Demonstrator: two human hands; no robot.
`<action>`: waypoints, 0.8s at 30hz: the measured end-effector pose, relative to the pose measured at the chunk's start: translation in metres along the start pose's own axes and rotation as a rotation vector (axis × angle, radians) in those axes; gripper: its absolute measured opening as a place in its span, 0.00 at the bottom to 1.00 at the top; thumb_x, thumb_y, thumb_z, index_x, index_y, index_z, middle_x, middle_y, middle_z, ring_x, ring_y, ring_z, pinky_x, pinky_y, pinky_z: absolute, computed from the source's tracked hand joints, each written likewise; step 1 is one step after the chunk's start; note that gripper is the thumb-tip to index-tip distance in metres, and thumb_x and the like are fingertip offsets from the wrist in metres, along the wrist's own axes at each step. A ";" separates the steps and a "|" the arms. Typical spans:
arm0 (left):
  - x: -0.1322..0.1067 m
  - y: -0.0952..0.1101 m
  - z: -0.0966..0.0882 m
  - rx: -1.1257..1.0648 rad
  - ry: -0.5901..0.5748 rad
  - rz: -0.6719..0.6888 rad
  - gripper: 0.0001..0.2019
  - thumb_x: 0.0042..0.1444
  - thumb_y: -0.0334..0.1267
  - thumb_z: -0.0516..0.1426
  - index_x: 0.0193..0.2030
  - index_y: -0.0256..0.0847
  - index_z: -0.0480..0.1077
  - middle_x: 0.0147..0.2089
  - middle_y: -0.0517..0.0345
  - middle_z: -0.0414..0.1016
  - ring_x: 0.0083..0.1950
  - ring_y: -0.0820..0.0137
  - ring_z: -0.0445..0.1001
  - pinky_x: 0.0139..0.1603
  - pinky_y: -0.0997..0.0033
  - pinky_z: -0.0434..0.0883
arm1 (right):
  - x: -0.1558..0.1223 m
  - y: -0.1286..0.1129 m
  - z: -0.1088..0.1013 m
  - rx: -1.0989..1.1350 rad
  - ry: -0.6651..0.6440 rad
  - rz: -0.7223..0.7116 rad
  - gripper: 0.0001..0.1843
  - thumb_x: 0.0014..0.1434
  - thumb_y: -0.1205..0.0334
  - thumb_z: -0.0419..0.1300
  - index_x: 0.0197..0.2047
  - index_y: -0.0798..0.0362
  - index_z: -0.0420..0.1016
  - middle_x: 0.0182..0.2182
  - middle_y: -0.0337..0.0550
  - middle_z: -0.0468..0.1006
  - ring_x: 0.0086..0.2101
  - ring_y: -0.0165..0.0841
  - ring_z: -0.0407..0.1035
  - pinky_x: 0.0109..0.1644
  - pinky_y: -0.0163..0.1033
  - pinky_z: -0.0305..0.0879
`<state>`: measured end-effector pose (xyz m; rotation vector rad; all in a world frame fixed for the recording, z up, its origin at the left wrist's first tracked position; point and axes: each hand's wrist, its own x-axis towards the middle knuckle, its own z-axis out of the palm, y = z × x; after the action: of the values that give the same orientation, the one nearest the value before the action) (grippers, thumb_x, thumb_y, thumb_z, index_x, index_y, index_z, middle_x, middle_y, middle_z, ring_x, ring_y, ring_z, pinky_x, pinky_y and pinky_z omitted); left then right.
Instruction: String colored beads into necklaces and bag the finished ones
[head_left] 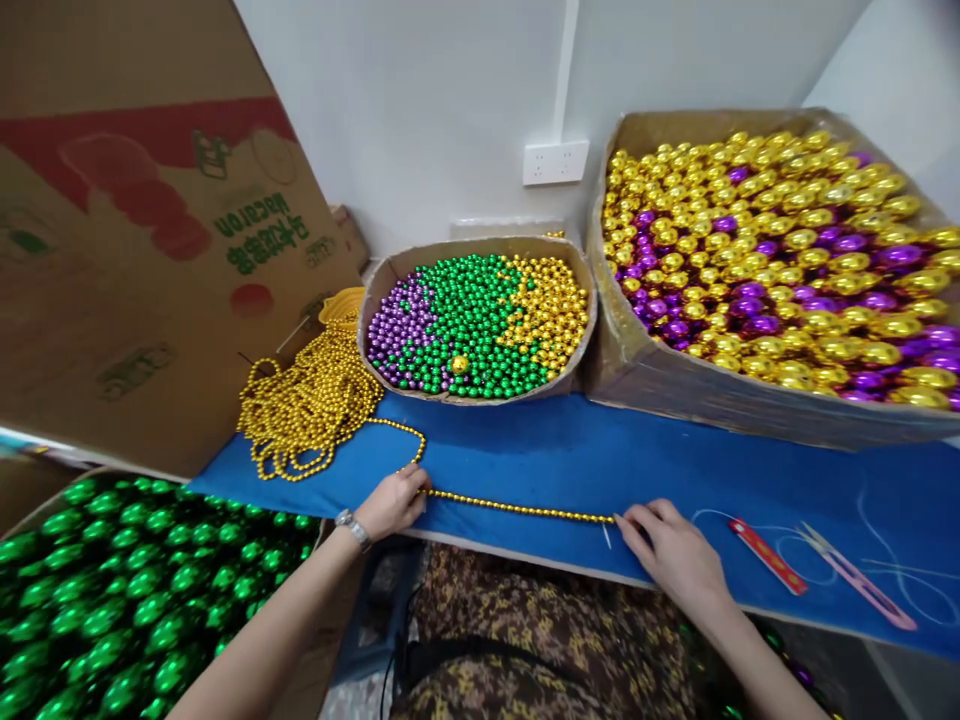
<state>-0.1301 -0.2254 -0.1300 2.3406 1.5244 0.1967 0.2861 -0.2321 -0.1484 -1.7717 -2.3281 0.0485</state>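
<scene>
A strand of small gold beads (517,511) lies stretched straight along the front of the blue table cover (525,460). My left hand (394,500), a watch on its wrist, pinches the strand at its left part, where it leads back to a heap of gold bead strands (311,400). My right hand (667,545) pinches the strand's right end, fingers pressed together on the last beads. A short white thread end shows beside those fingertips.
A shallow cardboard tray (480,395) holds purple, green and gold beads. A big box (675,380) at right holds large gold and purple balls. Large green balls (127,590) fill a box at lower left. A red tool (769,555), pink snips (855,575) and loose thread lie at right.
</scene>
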 end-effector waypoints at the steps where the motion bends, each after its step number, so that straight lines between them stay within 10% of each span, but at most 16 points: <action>1: 0.003 0.002 0.000 0.032 0.018 -0.009 0.07 0.53 0.27 0.49 0.36 0.41 0.65 0.34 0.56 0.68 0.34 0.70 0.70 0.37 0.73 0.66 | 0.003 0.001 -0.001 -0.013 0.013 0.011 0.18 0.62 0.54 0.47 0.30 0.48 0.75 0.30 0.42 0.69 0.26 0.31 0.67 0.30 0.35 0.59; 9: 0.025 -0.006 0.013 0.156 0.104 -0.037 0.05 0.58 0.33 0.48 0.34 0.41 0.64 0.33 0.57 0.68 0.34 0.69 0.70 0.34 0.72 0.64 | 0.023 0.009 0.001 -0.152 0.059 0.126 0.16 0.62 0.56 0.49 0.31 0.49 0.76 0.36 0.43 0.72 0.33 0.31 0.69 0.39 0.38 0.58; 19: 0.026 -0.007 0.020 0.197 0.077 -0.094 0.07 0.60 0.35 0.46 0.35 0.43 0.64 0.35 0.57 0.68 0.35 0.69 0.69 0.34 0.73 0.62 | 0.027 0.026 -0.012 -0.146 -0.001 0.130 0.14 0.62 0.54 0.49 0.46 0.45 0.72 0.41 0.43 0.71 0.23 0.28 0.68 0.24 0.34 0.56; 24: 0.027 -0.007 0.020 0.170 0.070 -0.106 0.08 0.60 0.35 0.46 0.35 0.43 0.65 0.35 0.57 0.68 0.36 0.69 0.69 0.34 0.73 0.63 | 0.033 0.016 -0.017 -0.070 -0.009 -0.005 0.16 0.62 0.56 0.49 0.51 0.46 0.70 0.45 0.44 0.71 0.38 0.35 0.70 0.37 0.38 0.64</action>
<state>-0.1188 -0.2026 -0.1531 2.3958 1.7570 0.1282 0.2959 -0.1978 -0.1297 -1.8021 -2.3680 -0.0255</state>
